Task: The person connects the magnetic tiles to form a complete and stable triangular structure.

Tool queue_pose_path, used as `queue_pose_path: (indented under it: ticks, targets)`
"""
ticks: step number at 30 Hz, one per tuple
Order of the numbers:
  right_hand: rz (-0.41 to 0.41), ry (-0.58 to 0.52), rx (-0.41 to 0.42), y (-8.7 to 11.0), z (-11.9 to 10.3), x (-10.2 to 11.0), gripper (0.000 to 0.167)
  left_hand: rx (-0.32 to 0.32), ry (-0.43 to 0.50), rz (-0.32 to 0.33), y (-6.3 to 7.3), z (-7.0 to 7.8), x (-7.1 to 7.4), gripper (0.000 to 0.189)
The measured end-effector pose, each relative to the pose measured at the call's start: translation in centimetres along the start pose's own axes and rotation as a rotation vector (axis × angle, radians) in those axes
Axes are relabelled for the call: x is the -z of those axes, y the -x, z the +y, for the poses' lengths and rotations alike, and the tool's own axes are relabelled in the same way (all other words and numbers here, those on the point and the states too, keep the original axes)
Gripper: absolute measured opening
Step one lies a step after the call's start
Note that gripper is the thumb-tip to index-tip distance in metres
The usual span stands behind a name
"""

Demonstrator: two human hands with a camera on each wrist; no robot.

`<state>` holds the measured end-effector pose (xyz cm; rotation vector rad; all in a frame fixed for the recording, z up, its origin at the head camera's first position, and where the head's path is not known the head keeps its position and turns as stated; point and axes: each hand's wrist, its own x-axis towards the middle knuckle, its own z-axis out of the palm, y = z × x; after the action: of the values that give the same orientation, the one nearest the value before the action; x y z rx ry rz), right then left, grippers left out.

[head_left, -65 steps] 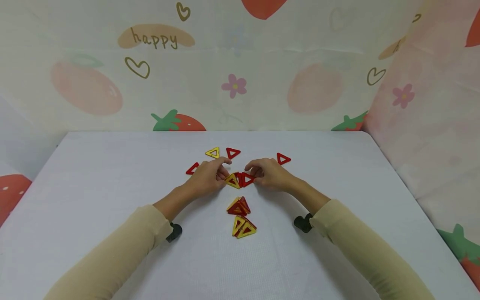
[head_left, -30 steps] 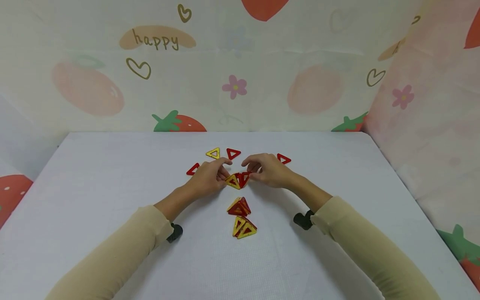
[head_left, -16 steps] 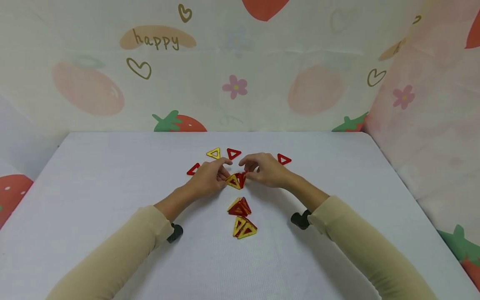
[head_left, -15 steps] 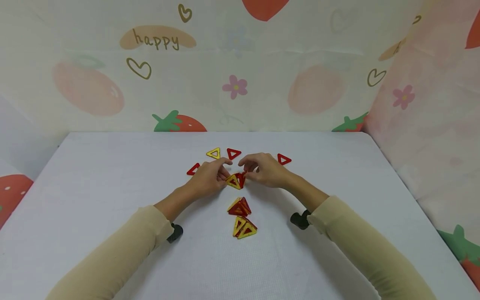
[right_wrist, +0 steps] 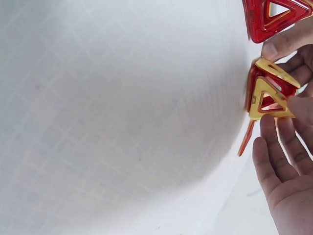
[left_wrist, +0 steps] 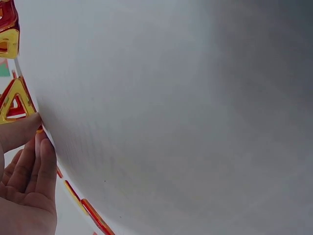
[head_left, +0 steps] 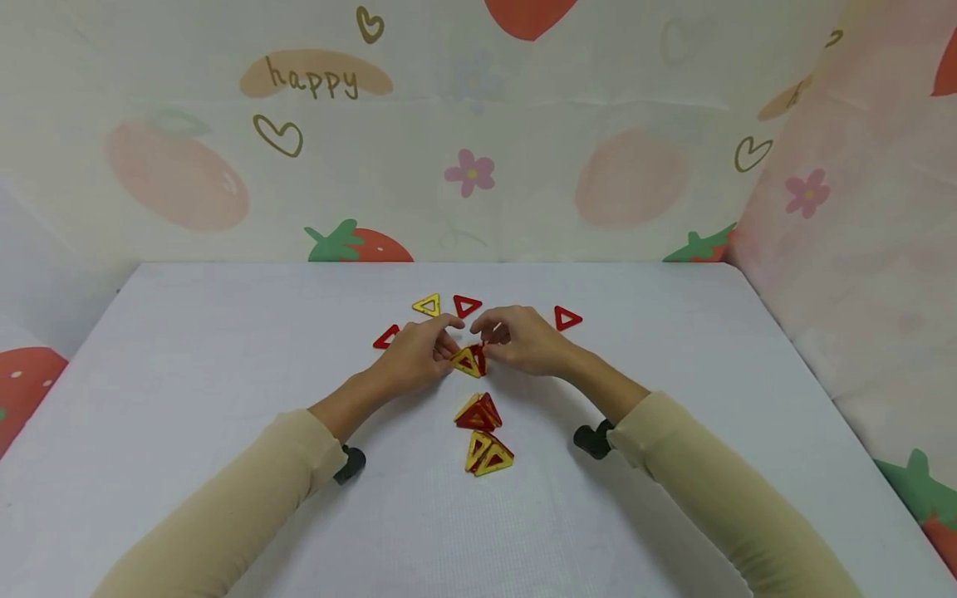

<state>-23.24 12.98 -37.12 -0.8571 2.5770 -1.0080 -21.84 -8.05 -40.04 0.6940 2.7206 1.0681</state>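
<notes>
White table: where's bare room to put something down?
Left: between the leftmost red triangle and the left edge of the table. Right: between the rightmost red triangle and the right edge. Front: between the sleeves, below the pyramids. Crowded: the middle, where left hand and right hand hold a red-and-yellow shape, loose triangles beyond.

White table (head_left: 224,349) before a pale backdrop (head_left: 538,100) of strawberries (head_left: 381,247), pink flowers (head_left: 469,173) and hearts (head_left: 278,136).

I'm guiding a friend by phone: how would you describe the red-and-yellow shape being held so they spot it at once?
On the white table, find where the left hand and right hand nearly meet. Between their fingers is the red-and-yellow shape, made of open-centred triangles. Two similar shapes sit nearer the person; this one alone has hands on it.
</notes>
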Motion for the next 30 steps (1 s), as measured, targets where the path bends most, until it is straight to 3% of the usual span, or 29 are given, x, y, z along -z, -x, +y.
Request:
queue_pose_path:
  ticks: [8, 30]
  targets:
    - [-0.011, -0.036, -0.021, 0.1, 0.2, -0.5, 0.028, -0.002, -0.001, 0.001, 0.0, 0.0, 0.0, 0.049]
    - [-0.021, -0.002, 0.008, -0.2, 0.2, -1.1, 0.027, 0.000, 0.007, 0.003, 0.0, 0.1, -0.1, 0.049]
